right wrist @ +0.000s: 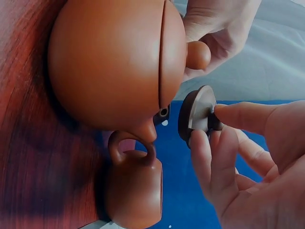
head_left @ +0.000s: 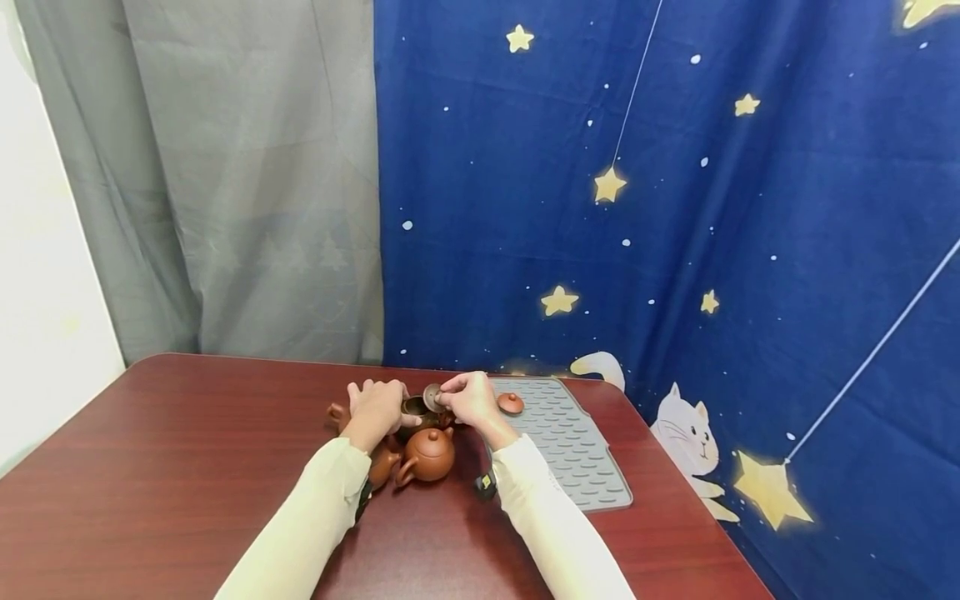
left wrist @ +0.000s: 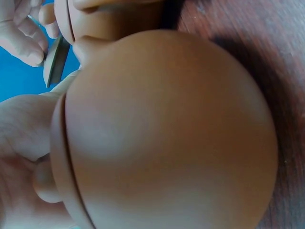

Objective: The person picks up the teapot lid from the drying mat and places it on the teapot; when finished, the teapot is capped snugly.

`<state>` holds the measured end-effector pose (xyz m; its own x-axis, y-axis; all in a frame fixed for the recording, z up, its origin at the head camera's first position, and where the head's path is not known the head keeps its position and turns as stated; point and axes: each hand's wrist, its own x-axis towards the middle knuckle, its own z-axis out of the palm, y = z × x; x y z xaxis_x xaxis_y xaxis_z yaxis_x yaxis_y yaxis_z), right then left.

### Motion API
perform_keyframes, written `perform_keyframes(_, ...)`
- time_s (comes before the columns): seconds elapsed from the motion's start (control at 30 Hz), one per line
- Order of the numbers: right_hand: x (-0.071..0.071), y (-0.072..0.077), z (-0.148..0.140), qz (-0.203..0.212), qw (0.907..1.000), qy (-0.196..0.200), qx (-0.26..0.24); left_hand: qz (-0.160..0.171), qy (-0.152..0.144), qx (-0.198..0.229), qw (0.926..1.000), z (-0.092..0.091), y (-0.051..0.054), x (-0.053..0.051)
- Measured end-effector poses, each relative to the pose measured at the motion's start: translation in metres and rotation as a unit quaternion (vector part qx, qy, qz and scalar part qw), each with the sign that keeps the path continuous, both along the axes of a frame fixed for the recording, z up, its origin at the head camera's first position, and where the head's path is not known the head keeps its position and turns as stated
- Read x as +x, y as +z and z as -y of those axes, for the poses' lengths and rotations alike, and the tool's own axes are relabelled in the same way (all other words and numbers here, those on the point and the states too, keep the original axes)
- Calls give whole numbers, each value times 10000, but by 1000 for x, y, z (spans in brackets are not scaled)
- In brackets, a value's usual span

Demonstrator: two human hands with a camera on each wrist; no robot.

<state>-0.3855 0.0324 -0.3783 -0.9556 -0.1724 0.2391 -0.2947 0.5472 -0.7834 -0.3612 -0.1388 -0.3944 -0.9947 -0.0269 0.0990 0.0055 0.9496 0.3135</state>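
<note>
My right hand (head_left: 472, 400) pinches a small dark brown teapot lid (right wrist: 200, 112) by its knob, its disc tilted on edge. Just left of that lid is a dark, lidless teapot (head_left: 414, 407), its round mouth uncovered. My left hand (head_left: 377, 410) grips this pot, thumb at the rim; part of the pot is hidden behind the hand. Nearer me stands a reddish-brown teapot (head_left: 431, 457) with its lid on. Another brown teapot (head_left: 382, 465) sits partly under my left forearm. In the right wrist view, a brown pot with a loop handle (right wrist: 136, 191) appears below the lidded one.
A grey ridged mat (head_left: 566, 442) lies on the right of the dark red table (head_left: 225, 467). On its far left part rests a reddish-brown lid (head_left: 511, 403). Part of another brown pot (head_left: 337, 414) shows left of my left hand. Curtains hang behind the table.
</note>
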Motion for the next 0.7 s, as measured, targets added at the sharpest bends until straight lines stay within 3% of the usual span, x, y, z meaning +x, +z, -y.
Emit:
perform_keyframes(0.27,-4,-5,10,355,9993,-68,73,42,21,-10,10000,-1,-1,2)
perform_keyframes(0.7,-6,-1,17,317,9994,113,64,-45,19,-68,10000,0,1,0)
